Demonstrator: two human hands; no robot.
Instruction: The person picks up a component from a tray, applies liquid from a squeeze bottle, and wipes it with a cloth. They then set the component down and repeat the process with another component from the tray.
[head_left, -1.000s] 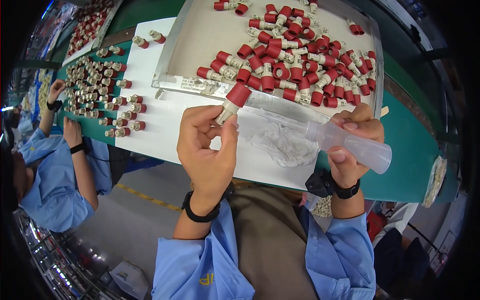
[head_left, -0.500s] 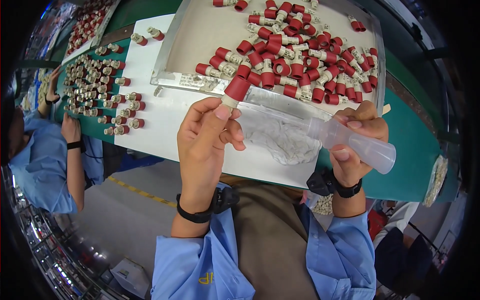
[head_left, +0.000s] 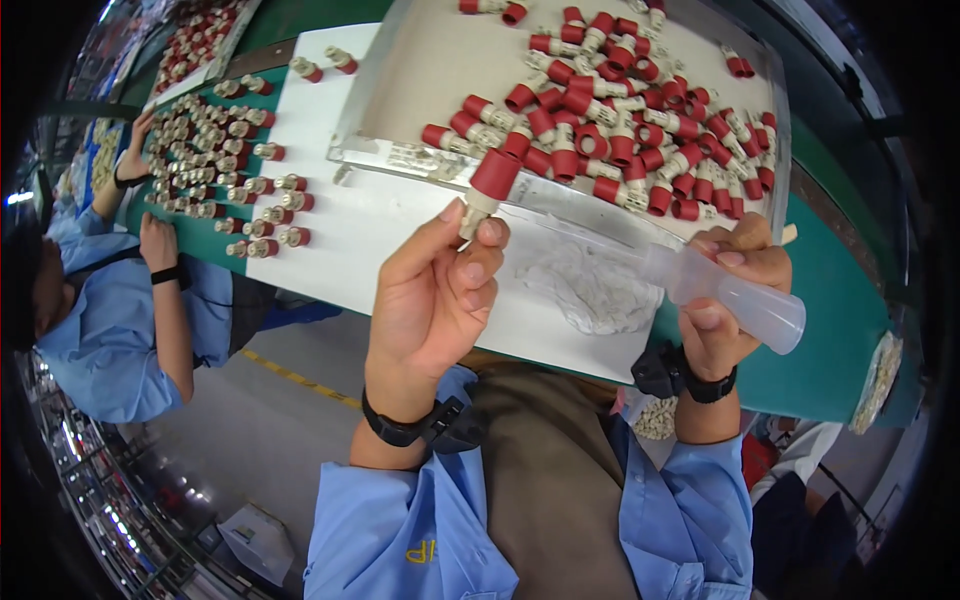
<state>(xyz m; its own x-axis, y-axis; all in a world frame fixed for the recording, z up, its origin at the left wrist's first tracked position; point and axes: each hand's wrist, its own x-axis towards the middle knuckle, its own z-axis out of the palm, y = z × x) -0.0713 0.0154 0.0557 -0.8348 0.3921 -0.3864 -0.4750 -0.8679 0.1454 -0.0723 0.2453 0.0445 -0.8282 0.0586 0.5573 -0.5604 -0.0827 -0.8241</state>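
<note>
Between the thumb and fingers of my left hand (head_left: 440,285) is a small connector plug (head_left: 494,178), its red sleeve tilted upward and its cream pronged end down at the fingertips. My right hand (head_left: 738,280) grips a translucent plastic squeeze bottle (head_left: 745,300), which lies sideways with its long thin spout pointing left toward the plug. The spout tip is near the plug; whether they touch I cannot tell. Below the spout, a crumpled whitish cloth or bag (head_left: 595,285) rests on the white sheet (head_left: 330,215).
A shallow tray (head_left: 400,90) ahead holds a heap of similar red and cream plugs (head_left: 620,140). More stand in rows (head_left: 215,150) on the green table at left, where a co-worker in a blue shirt (head_left: 120,330) has both hands. A clear bag (head_left: 878,380) hangs at the right edge.
My left fingers have shifted lower on the plug, exposing more of its cream end. The whole scene sits slightly farther right in view. The bottle stays in my right hand.
</note>
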